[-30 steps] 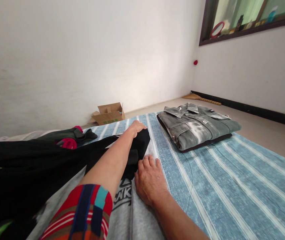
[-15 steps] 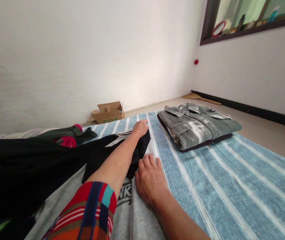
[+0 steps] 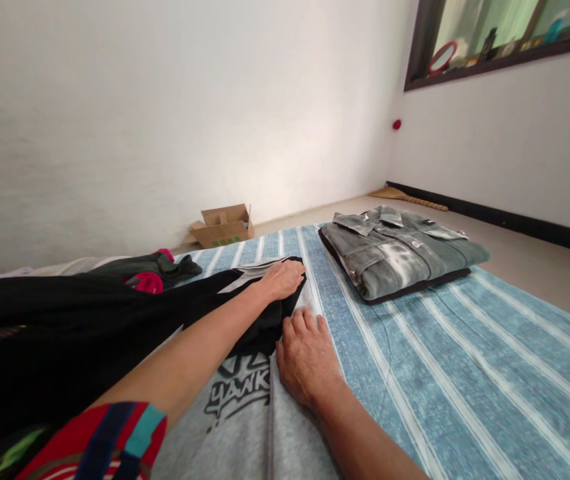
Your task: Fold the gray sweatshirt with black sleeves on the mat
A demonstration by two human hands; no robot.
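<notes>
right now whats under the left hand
The left hand lies flat on black cloth, which spreads over a blue striped sheet and grey printed fabric. What lies directly beneath the palm is covered, so that cannot be seen.

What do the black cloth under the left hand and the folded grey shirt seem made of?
The black cloth looks like soft matte fabric, since it drapes loosely; the exact fibre is unclear. The folded grey shirt looks like washed denim, with a pale faded patch and stitched seams.
</notes>
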